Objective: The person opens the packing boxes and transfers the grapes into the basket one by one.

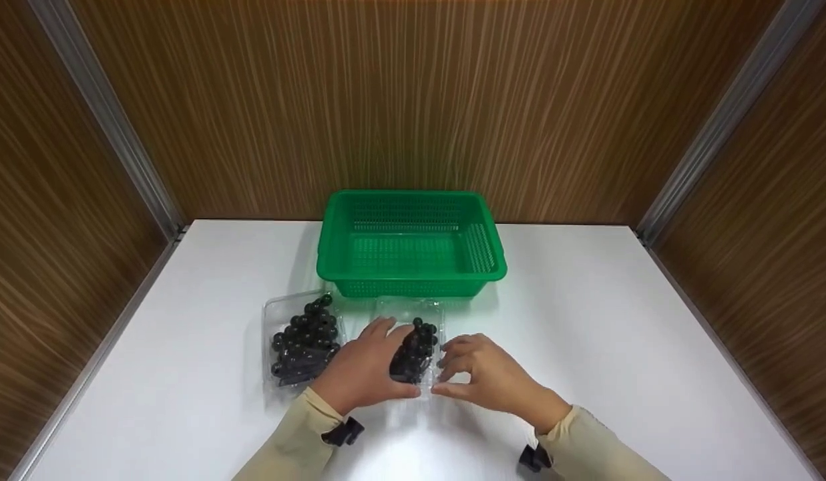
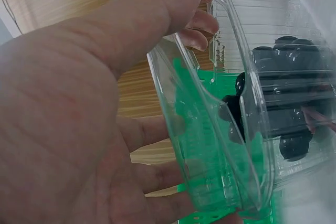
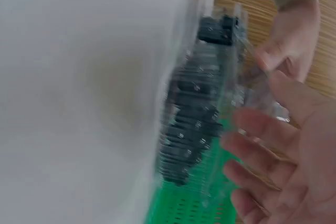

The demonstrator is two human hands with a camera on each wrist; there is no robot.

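Observation:
A clear plastic clamshell box of dark grapes stands on the white table between my hands. Across its left side, my left hand holds the box, with the clear plastic between thumb and fingers in the left wrist view. My right hand grips the box's right edge with bent fingers, its thumb near the left thumb. Part of the box is hidden behind the left hand. Just left of that hand lies a second clear box, also holding dark grapes.
Behind the boxes, a green plastic basket stands close to the wood-patterned back panel. Similar panels rise along the left and right sides of the white table.

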